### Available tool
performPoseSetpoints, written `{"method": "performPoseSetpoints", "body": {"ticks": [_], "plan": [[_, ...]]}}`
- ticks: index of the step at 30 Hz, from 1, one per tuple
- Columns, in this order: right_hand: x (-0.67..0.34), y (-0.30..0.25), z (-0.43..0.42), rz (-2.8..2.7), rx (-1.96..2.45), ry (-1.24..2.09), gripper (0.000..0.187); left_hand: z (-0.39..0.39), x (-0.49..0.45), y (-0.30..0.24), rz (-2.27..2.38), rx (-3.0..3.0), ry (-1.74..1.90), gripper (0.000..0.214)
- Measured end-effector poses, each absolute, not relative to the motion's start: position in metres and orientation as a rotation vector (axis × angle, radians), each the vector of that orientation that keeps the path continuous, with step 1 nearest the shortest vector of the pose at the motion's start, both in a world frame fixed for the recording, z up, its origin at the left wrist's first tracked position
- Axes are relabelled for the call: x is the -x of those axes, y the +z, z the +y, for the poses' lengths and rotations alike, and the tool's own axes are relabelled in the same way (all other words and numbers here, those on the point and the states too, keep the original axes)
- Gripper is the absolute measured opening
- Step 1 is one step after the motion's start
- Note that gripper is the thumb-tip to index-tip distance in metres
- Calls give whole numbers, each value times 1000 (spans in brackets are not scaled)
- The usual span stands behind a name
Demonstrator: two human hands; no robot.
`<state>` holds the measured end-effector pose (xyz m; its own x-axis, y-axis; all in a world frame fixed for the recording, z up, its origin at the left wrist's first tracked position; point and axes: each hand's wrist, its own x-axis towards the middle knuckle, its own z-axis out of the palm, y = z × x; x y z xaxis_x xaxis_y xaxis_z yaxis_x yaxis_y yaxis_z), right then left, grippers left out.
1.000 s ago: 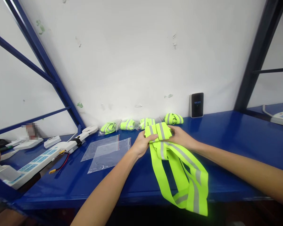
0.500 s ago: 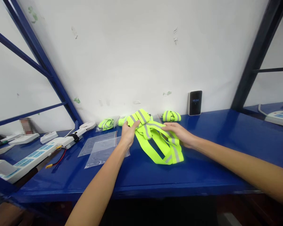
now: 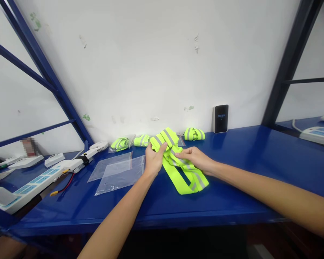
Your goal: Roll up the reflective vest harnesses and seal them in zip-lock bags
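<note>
Right hand (image 3: 196,159), pinching the strap (image 3: 178,180), has neared left hand (image 3: 153,159), which grips its folded part; strap neon yellow, grey-striped, loosely looped

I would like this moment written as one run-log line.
left hand: holding folded part of yellow-green strap | right hand: pinching its loose loops | nearby: two flat clear bags, blue table

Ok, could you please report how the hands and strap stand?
Left hand gripping folded part of yellow-green strap. Right hand pinching it further along. Two clear bags flat to the left, apparently not in the way.
</note>
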<state>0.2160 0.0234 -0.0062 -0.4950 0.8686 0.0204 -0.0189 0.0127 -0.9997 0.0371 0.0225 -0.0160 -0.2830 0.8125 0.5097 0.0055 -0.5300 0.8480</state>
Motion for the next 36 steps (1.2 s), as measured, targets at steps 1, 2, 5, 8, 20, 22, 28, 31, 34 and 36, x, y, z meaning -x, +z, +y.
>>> {"method": "performPoseSetpoints", "body": {"ticks": [1, 2, 5, 8, 20, 22, 28, 31, 34, 36], "plan": [[-214, -7, 23, -1571, 904, 1544, 35, 23, -38, -17, 1011, -1367, 1884, 46], [-213, -8, 22, -1566, 910, 1528, 36, 23, -39, -17, 978, -1325, 1890, 46], [-210, -9, 21, -1541, 922, 1546, 36, 26, -41, -19, 888, -1202, 1860, 46], [-209, -8, 19, -1491, 933, 1589, 35, 25, -43, -19, 872, -1197, 1821, 46], [-208, -8, 14, -1566, 846, 1427, 36, 23, -39, -22, 981, -1461, 1731, 47], [-209, -6, 11, -1598, 802, 1455, 36, 27, -33, -23, 1005, -1439, 1754, 46], [-212, -4, 8, -1588, 785, 1464, 32, 32, -23, -24, 1016, -1388, 1820, 49], [-213, -7, 12, -1549, 824, 1343, 31, 32, -20, -21, 1007, -1364, 1867, 48], [-214, -8, 19, -1541, 811, 1328, 46, 32, -18, -21, 1015, -1373, 1866, 48], [-214, -8, 23, -1636, 781, 1256, 41, 32, -18, -23, 1028, -1402, 1816, 49]]}}
